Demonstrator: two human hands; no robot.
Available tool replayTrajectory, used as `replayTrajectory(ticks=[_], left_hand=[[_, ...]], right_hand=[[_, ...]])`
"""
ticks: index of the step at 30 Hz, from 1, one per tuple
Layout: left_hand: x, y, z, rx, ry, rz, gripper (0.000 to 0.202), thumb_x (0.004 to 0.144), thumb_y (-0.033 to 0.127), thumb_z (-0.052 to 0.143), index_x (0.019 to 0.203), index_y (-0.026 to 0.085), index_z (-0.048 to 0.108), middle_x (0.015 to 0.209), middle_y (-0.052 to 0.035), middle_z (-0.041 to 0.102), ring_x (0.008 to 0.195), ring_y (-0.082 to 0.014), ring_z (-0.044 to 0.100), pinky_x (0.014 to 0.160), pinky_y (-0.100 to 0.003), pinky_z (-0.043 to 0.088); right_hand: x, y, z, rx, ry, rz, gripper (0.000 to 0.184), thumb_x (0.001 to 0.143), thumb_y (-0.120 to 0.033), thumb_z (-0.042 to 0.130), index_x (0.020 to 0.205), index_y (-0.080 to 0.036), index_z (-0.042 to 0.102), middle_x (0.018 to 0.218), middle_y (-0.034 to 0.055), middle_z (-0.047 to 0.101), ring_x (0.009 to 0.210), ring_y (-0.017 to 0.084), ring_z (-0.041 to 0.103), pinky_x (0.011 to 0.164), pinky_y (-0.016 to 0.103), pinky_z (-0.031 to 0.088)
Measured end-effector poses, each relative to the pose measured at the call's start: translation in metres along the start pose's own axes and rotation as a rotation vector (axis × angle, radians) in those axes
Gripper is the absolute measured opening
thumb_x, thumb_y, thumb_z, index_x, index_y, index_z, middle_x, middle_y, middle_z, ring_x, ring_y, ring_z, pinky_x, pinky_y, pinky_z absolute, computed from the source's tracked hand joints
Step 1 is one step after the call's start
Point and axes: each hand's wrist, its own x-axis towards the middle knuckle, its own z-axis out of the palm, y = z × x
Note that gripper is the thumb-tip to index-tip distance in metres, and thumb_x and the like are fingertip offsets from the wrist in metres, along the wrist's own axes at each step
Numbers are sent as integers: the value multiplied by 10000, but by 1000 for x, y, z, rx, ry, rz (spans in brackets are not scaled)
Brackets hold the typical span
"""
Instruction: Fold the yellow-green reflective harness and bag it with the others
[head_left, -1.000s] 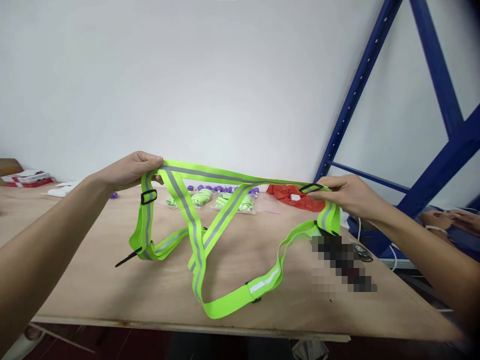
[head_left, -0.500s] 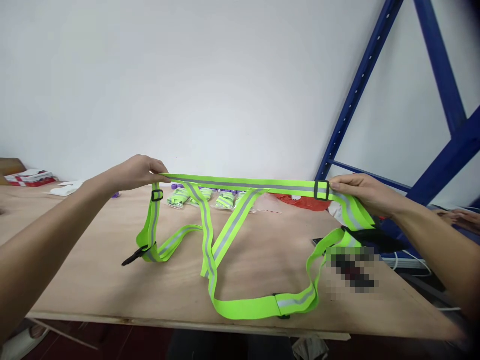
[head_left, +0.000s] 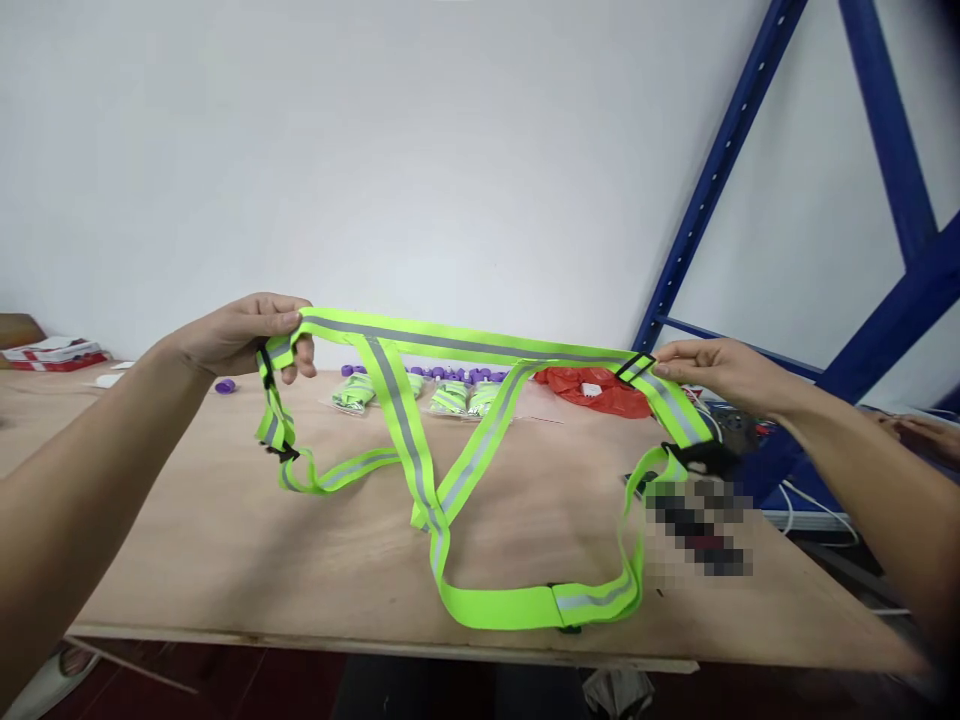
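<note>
Fluorescent yellow-green webbing with a grey reflective stripe makes up the safety strap vest [head_left: 465, 345], and the head view shows its top band stretched in the air between both hands above a plywood table [head_left: 225, 540].

At nine o'clock the left hand [head_left: 240, 335] is closed on the band's corner, thumb below and fingers curled over it, right at a black slider. At three o'clock the right hand [head_left: 712, 372] pinches the other end between thumb and fingertips, just beside a second black slider [head_left: 634, 367].

Two straps drop from the band, meet near the centre and run into a loop that lies on the table edge at six o'clock. A black buckle [head_left: 283, 452] hangs below the left hand.

At twelve o'clock on the table lie bagged vests [head_left: 450, 397], small purple pieces [head_left: 435, 373] and a red plastic bag [head_left: 600, 392]. A blue rack [head_left: 705, 190] rises at two o'clock, and another person's hand [head_left: 911, 432] shows at the right edge.

The band looks turned at the right slider. Gripping its full width on both ends, hands level and evenly taut, would probably let it lie flat and the lower straps hang untangled.
</note>
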Motion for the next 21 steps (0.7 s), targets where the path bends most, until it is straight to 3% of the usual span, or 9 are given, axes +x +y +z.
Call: replayTrajectory(ticks=[2,4,7,11,16,21], left_hand=[[2,6,2,-29,7,54,445,700,552,789,720,174,554,468,17,592,264,-122,484,270,-215,349],[5,14,6,-36,26,123,401,778,512,743,718,181,525,386,74,491,196,-68,354,249,-180,261],[12,34,15,-72,131,218,307,934,383,590,722,184,490,331,116,364,202,-28,242,286,-162,212],[20,66,32,-218,327,337,343,1065,261,271,774,195,441,355,122,254,269,-37,161,350,-177,186],[24,95,46,-273,370,346,321,1069,269,279,770,192,368,494,104,190,352,-16,177,408,-160,153],[27,107,43,-288,323,298,319,1065,272,296,768,197,385,521,88,59,388,-46,38,396,-168,94]], right_hand=[[4,-4,1,187,-143,32,499,660,-680,738,796,-212,635,682,39,619,594,160,526,552,314,423],[9,-8,1,365,-180,35,405,703,-587,742,755,-214,591,662,29,593,618,167,537,594,328,412],[18,-22,-2,550,-84,27,243,881,-370,579,703,-210,535,560,-25,477,544,114,455,604,322,360],[30,-53,-5,718,72,-41,330,984,-116,281,712,-203,446,530,-88,322,478,57,324,605,295,324],[50,-79,-4,739,259,-135,289,987,-83,334,733,-209,390,557,-106,361,521,46,391,686,289,384],[60,-90,-3,715,365,-139,242,974,-77,356,785,-214,421,580,-85,408,544,70,419,725,311,416]])
